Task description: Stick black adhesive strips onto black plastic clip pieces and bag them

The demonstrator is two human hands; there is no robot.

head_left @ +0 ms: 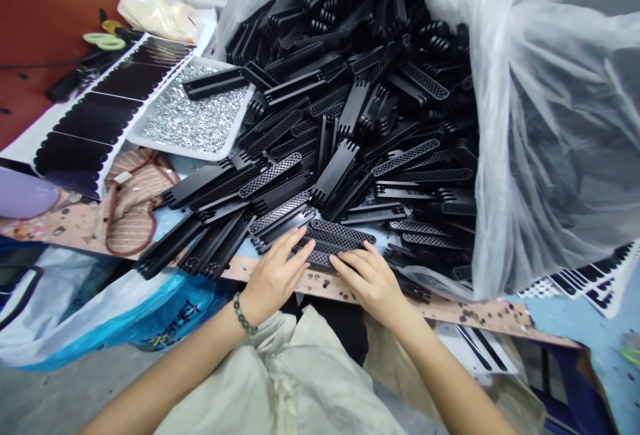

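Several black plastic strips (333,238) with a mesh-patterned face lie side by side at the table's front edge, between my hands. My left hand (275,272), with a beaded bracelet at the wrist, touches their left end with its fingers stretched out. From the other side, my right hand (373,283) rests its spread fingertips on the right part of the same strips. Neither hand is wrapped round a piece. Just beyond is a large heap of similar black pieces (335,168), some smooth, some meshed, spilling out of a clear plastic bag (530,128).
A white tray (220,148) of small shiny metal parts stands at left, a black piece lying across it. Near it are sheets of black stickers (95,122), a striped cloth (133,215) and green-handled scissors (105,40). A blue-and-white bag (165,312) is below the table edge.
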